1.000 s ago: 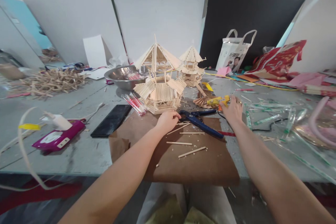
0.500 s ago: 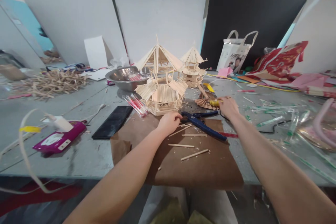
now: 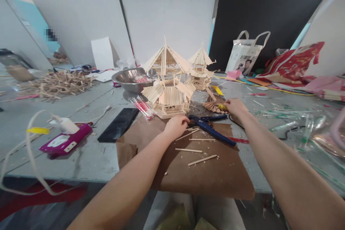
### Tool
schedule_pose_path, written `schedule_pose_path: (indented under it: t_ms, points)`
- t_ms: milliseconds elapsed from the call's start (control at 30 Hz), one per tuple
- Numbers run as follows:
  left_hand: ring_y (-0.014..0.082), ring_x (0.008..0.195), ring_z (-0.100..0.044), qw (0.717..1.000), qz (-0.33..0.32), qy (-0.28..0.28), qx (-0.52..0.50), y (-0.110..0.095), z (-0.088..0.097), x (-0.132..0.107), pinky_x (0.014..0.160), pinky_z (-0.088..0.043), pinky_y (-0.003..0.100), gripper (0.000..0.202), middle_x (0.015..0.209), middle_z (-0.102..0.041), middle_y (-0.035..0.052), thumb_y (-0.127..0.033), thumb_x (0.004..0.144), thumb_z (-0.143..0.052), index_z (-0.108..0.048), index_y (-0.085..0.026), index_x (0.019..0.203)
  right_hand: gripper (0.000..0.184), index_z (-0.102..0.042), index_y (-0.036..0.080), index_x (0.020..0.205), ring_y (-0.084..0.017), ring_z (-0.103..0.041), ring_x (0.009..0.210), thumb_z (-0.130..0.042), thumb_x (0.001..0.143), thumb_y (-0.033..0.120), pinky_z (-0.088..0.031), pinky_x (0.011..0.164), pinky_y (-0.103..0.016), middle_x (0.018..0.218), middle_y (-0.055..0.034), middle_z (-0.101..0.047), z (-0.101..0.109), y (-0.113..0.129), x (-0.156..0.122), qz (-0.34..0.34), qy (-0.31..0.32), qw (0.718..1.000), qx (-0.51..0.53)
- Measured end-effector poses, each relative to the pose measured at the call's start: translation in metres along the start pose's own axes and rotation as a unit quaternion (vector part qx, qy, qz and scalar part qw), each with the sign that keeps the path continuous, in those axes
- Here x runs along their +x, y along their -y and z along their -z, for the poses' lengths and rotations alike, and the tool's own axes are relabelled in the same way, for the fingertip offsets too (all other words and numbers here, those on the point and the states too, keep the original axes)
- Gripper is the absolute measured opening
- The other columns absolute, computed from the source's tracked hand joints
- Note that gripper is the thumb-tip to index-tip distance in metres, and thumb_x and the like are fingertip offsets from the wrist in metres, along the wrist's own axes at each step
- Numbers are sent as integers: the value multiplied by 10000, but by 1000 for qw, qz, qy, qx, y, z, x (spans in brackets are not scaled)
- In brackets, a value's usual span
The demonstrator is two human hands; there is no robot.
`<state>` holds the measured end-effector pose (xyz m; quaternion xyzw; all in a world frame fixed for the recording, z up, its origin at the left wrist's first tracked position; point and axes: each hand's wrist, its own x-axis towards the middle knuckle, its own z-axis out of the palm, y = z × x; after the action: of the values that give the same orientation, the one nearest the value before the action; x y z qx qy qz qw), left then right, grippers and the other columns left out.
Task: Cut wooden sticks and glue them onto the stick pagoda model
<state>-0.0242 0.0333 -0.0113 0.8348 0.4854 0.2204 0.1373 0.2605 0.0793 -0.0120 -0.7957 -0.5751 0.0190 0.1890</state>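
Observation:
My left hand (image 3: 176, 126) is closed, fingers curled beside the head of a blue-handled hand cutter (image 3: 207, 128) lying on brown paper (image 3: 199, 179). Whatever its fingertips hold, if anything, is hidden. Further right, my right hand (image 3: 235, 107) is closed on a yellow-handled tool (image 3: 222, 106), its tip over a pleated brown paper piece (image 3: 211, 105). Just beyond my left hand stands a small stick-built pavilion (image 3: 172, 97) with a pointed roof. Several short wooden sticks (image 3: 202, 160) and crumbs lie on the paper.
A second stick pavilion (image 3: 199, 72) and a metal bowl (image 3: 133, 85) stand behind. To the left are a black phone-like slab (image 3: 117, 125), a purple power strip (image 3: 67, 140) with a looping white cable, and a stick pile (image 3: 59, 84). Clear plastic wrappers (image 3: 291, 115) litter the right.
The whole view has shifted slightly, moving everything a little to the right in the picture. Both hands stay in nearly the same places relative to the cutter and the yellow-handled tool.

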Motion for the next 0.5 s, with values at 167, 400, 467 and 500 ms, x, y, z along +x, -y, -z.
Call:
schedule_pose_path:
  t_ms: [167, 400, 467, 500]
  points:
    - [165, 797, -573, 1000, -4, -4, -3, -1, 1, 0, 748, -430, 279, 273, 853, -652, 26, -153, 690, -406, -653, -196, 800, 343, -620, 143, 917, -221, -566, 816, -340, 768, 274, -392, 643, -287, 894, -126, -632, 6, 4, -3, -35, -31, 997, 56]
    - [161, 801, -577, 999, -2, -31, -13, -2, 2, 1, 767, -426, 269, 269, 861, -652, 39, -150, 695, -417, -639, -172, 846, 370, -622, 155, 875, -199, -566, 756, -291, 762, 276, -387, 586, -256, 841, -98, -638, 33, 8, -27, -57, -77, 988, 123]
    - [154, 780, -578, 999, 0, -39, -19, -1, 3, 1, 750, -428, 260, 261, 858, -651, 39, -164, 703, -420, -634, -170, 852, 353, -629, 168, 835, -200, -559, 745, -309, 752, 293, -381, 590, -260, 824, -87, -637, 45, 5, -37, -55, -92, 986, 132]
    - [151, 768, -578, 999, -1, -41, -19, -1, 4, 2, 736, -430, 257, 255, 854, -651, 37, -176, 708, -421, -633, -172, 851, 345, -631, 163, 817, -203, -555, 745, -319, 745, 293, -377, 597, -264, 818, -91, -636, 51, 3, -41, -59, -102, 984, 132]
